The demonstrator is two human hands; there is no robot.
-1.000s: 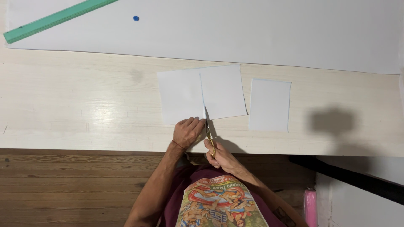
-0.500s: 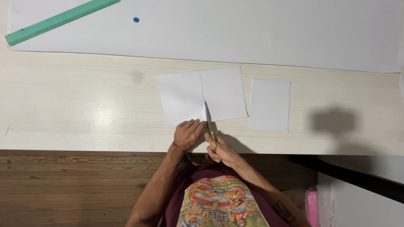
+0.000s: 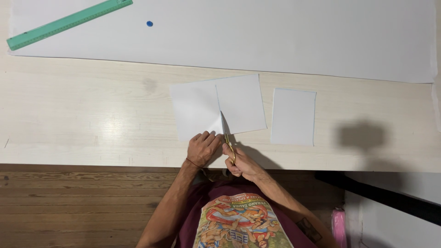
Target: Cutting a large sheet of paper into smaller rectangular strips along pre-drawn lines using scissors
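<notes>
Surface: pale wooden table (image 3: 92,115), seen from above; wooden plank floor (image 3: 69,206) shows below its near edge.
Background: a large white sheet (image 3: 275,36) covers the far part of the table; a green ruler (image 3: 69,23) lies slanted across its left corner, and a small blue dot (image 3: 149,23) sits on the sheet near the ruler.
Change from earlier views: we find the scene nearly the same. The blades of the scissors sit slightly lower against the paper than one second ago, and our left hand has shifted a little down and right along the paper's near edge. The separate piece, ruler and large sheet have not moved.
Paper being cut: a white sheet of paper (image 3: 197,110) lies near the table's front edge, in the middle. A cut line runs up from its near edge, and the right portion sits slightly tilted, overlapping the left portion.
Left hand: our left hand (image 3: 202,148) is curled, fingers together, pressing on the near edge of the paper just left of the cut.
Right hand: our right hand (image 3: 241,163) is clamped around the handles of the scissors (image 3: 227,135), just beside the left hand. The blades point away from us into the cut; they look nearly together, though we cannot tell exactly.
Separate piece: a smaller white rectangle (image 3: 293,117) lies flat to the right of the cut paper, apart from it.
Shadow: a dark shadow patch (image 3: 360,135) falls on the table further right.
</notes>
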